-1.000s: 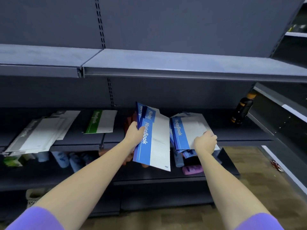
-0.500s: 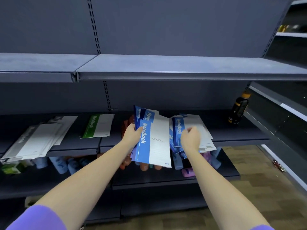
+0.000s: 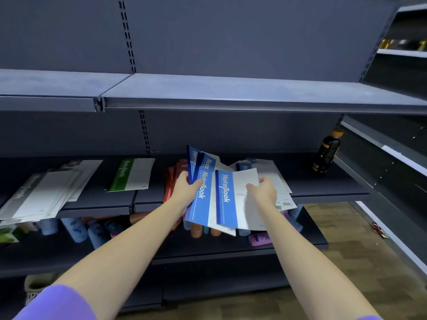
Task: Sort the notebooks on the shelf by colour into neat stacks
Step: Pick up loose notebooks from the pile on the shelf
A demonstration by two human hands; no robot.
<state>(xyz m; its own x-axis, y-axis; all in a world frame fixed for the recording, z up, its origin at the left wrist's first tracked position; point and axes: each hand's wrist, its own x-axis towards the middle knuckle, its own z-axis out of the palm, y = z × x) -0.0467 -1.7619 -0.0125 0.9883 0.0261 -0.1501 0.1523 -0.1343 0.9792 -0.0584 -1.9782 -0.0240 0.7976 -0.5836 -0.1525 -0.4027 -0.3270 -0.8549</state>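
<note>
The left hand (image 3: 187, 189) curls its fingers (image 3: 182, 175) round a fanned bundle of blue notebooks (image 3: 201, 195), thumb on the front cover, and holds it tilted in front of the middle shelf (image 3: 323, 192). The right hand (image 3: 263, 190) pinches one blue notebook (image 3: 233, 199) by its white half, fingers curled at the upper right edge; this one overlaps the front of the bundle. Behind the right hand, a loose blue pile (image 3: 275, 179) lies on the middle shelf. Behind the left hand, red notebooks (image 3: 172, 181) lie on the same shelf. Further left on it lies a green notebook (image 3: 131, 174), and at its far left a grey stack (image 3: 44, 192) hangs over the front edge. At the shelf's right end stands a dark bottle (image 3: 327, 153) with an orange cap. Below the middle shelf, a lower shelf (image 3: 208, 248) holds tubes and bottles on their sides.
</note>
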